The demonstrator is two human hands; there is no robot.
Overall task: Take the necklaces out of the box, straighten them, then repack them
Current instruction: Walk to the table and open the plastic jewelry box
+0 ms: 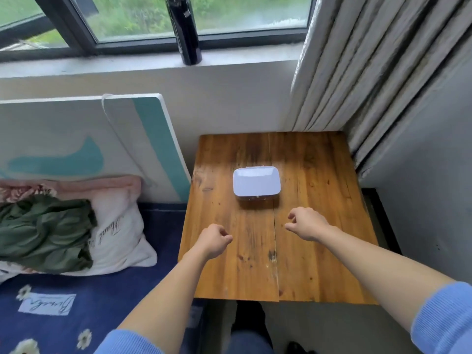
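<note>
A small pale lilac box [256,184] with rounded corners sits closed in the middle of a square wooden table [314,254]. No necklace is visible; the lid hides the inside. My left hand [213,241] hovers over the table, nearer than the box and to its left, fingers curled in with nothing in them. My right hand [306,224] hangs just short of the box's front right corner, fingers loosely bent and apart, holding nothing. Neither hand touches the box.
A bed with a navy flowered cover [84,302], a white pillow [120,238] and green cloth [43,233] lies left of the table. A white and teal board [143,139] leans on the wall. A black bottle [184,29] stands on the windowsill. Grey curtains [370,72] hang at the right.
</note>
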